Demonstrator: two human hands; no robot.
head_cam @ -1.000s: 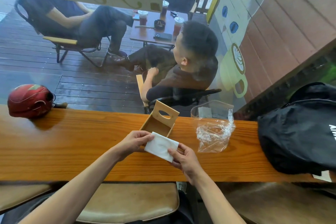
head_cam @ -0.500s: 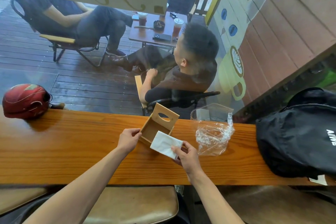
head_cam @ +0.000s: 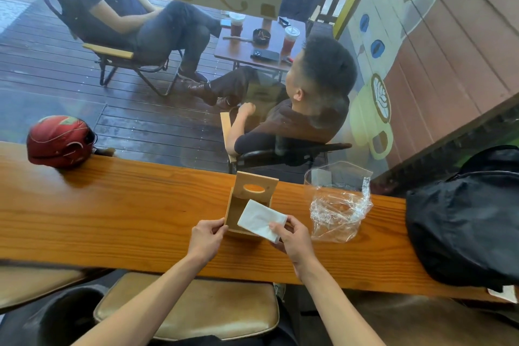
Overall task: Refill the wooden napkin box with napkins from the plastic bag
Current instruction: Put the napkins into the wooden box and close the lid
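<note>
The wooden napkin box (head_cam: 235,212) stands open on the counter, its lid (head_cam: 256,185) with an oval slot tipped up at the back. My right hand (head_cam: 292,239) holds a white stack of napkins (head_cam: 261,219) tilted over the box's opening. At the box's near left corner, my left hand (head_cam: 207,236) grips the wall. A crumpled clear plastic bag (head_cam: 338,205) lies just right of the box.
A long wooden counter (head_cam: 126,213) runs left to right. A red helmet (head_cam: 60,140) sits at its far left, a black backpack (head_cam: 466,222) at the right. A padded stool (head_cam: 191,306) is below. Beyond the glass, two people sit at a small table.
My left hand let go of the napkins and moved to the box's corner. My right hand carried the napkins up over the box's opening.
</note>
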